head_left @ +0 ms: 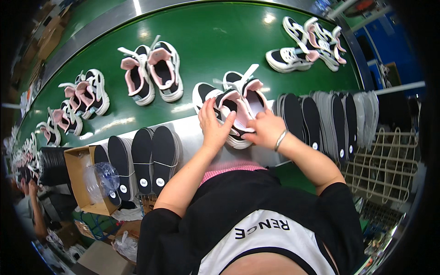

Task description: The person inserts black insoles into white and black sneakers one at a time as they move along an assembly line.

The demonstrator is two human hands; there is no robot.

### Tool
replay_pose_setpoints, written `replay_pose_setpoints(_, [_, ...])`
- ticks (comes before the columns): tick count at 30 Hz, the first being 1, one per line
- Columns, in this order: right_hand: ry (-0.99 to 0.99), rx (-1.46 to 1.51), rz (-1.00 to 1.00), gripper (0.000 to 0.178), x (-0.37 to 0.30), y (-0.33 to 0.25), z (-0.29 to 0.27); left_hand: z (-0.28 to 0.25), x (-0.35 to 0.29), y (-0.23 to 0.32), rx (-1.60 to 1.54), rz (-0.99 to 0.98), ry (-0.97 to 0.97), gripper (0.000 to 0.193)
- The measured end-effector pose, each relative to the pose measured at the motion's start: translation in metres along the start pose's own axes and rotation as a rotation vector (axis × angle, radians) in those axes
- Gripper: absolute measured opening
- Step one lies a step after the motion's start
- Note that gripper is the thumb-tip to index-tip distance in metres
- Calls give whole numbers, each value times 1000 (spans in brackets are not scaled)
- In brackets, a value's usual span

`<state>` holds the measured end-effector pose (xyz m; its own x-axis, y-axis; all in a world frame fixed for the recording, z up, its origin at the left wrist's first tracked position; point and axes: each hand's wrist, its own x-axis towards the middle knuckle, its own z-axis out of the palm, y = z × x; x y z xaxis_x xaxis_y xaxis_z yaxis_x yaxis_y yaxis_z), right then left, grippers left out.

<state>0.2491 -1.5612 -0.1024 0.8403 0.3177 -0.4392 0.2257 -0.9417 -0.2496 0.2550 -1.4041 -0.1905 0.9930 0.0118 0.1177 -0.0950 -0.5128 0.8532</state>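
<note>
A black-and-white sneaker with pink lining (236,106) sits in front of me at the near edge of the green surface. Its mate (254,98) lies close against its right side, with a pale insole showing inside. My left hand (213,124) grips the near sneaker by its left side, thumb over the collar. My right hand (267,128), a silver bracelet on the wrist, is closed at the right side of the same sneaker's heel opening. What the right fingertips pinch inside the shoe is partly hidden.
Black insoles in bundles (143,158) stand left of me, beside a cardboard box (82,176) holding clear plastic. More insole stacks (321,120) and a wire rack (382,162) are to the right. Other sneakers (158,71) stand along the green belt (201,41). A person's arm (36,208) shows far left.
</note>
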Motion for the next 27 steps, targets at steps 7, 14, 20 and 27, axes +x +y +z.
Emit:
replay_pose_setpoints(7, [199, 183, 24, 33, -70, 6, 33, -2, -33, 1, 44, 81, -150, 63])
replay_pose_setpoints(14, [522, 122, 551, 30, -72, 101, 55, -4, 10, 35, -118, 34, -163, 27])
replay_pose_setpoints(20, [447, 62, 654, 34, -63, 111, 66, 2, 27, 21, -206, -230, -272, 30])
replay_pose_setpoints(27, [919, 589, 195, 15, -83, 83, 10, 8, 21, 22, -145, -128, -272, 31])
